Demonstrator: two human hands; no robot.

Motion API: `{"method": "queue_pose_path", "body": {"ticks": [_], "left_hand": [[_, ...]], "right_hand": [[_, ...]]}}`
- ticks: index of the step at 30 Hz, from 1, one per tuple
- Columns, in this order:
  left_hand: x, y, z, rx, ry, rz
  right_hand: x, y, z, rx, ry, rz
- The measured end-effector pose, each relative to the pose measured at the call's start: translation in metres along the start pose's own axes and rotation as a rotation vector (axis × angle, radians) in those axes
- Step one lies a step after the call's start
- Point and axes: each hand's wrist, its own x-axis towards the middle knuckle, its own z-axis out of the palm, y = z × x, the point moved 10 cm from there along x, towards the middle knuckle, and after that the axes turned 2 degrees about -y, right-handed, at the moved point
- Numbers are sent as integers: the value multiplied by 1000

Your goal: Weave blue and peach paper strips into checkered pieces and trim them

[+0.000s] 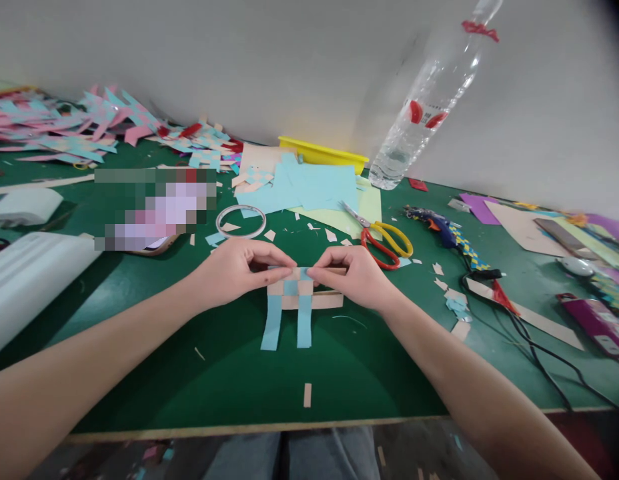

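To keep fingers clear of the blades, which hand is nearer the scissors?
Right. The right hand is close to the scissors, just left of their handles; the left hand is farther left, pinching the woven paper.

Clear bottle: small dark characters beside two red printed shapes, too tiny to read
Phone: covered by coarse pixel blocks, any writing unreadable
Purple case: pale patches, lettering indistinct
Legible words or numbers: none
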Motion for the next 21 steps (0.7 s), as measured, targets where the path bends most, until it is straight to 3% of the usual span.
{"method": "queue_pose_path", "body": {"ticks": [9,15,21], "left_hand": [[2,-1,10,-65,-44,-2],[0,3,3,26,-4,-1],[0,-9,-3,63,44,-49]], "right_hand": [[-2,-2,15,22,-66,-3],[-1,-7,10,-24,-39,-28],[1,-9,7,-55,-39,-38]]}}
